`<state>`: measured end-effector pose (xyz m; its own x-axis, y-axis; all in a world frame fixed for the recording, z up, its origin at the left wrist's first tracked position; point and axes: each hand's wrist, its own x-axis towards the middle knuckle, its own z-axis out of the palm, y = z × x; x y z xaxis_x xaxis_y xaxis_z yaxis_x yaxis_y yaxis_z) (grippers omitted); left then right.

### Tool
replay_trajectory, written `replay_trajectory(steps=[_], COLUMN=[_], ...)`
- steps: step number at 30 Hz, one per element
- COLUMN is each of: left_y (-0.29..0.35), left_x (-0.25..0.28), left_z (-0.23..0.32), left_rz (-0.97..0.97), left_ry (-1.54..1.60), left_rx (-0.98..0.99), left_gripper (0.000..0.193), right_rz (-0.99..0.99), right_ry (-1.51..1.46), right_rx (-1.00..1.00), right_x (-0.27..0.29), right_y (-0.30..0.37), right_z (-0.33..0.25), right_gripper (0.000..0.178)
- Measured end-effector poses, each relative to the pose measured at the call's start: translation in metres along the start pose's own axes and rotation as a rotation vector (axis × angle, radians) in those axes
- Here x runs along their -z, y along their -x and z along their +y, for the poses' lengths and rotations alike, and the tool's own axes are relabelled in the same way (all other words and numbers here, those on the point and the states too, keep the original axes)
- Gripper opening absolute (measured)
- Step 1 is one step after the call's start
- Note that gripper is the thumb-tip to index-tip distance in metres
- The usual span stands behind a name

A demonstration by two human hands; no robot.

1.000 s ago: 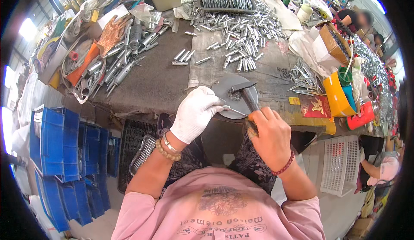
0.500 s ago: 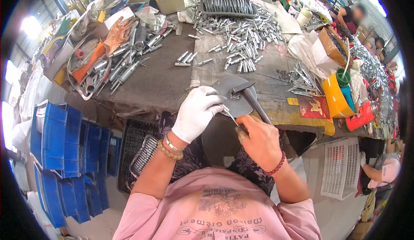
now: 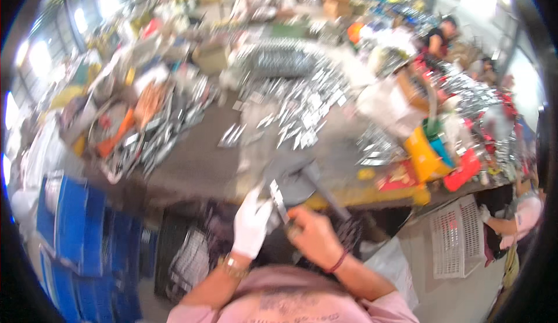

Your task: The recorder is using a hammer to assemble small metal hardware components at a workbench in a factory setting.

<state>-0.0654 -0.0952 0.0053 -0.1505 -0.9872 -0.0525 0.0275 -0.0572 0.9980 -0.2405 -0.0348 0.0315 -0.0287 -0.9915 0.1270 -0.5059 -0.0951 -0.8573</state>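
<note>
At the table's (image 3: 192, 172) near edge, the gloved left hand (image 3: 251, 224) and bare right hand (image 3: 314, 236) both pinch a thin metal strip (image 3: 279, 201) (blurred), its long axis pointing away

Frame heavily motion-blurred. Long workbench (image 3: 192, 166) with dark covering, crowded with heaps of small silver metal parts (image 3: 302, 105). Blue plastic crates (image 3: 70, 224) stacked on the floor to the left; white slatted crate (image 3: 456, 236) on pale floor at right. Bright window openings (image 3: 40, 56) along the left wall give daylight. Other persons sit at the far end.
</note>
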Motion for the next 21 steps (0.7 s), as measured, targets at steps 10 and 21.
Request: replay_trajectory(steps=[10, 21], left_y=[0.017, 0.08], left_x=[0.008, 0.196], left_z=[0.015, -0.011], left_rz=[0.152, 0.561], left_ry=[0.268, -0.126], left_rx=[-0.036, -0.048], left_gripper=[0.051, 0.053], right_rz=[-0.118, 0.283], right_ry=[-0.055, 0.36], right_rx=[0.1, 0.595], right_x=[-0.038, -0.021], right_y=[0.015, -0.047], right_z=[0.003, 0.007], right_gripper=[0.043, 0.058])
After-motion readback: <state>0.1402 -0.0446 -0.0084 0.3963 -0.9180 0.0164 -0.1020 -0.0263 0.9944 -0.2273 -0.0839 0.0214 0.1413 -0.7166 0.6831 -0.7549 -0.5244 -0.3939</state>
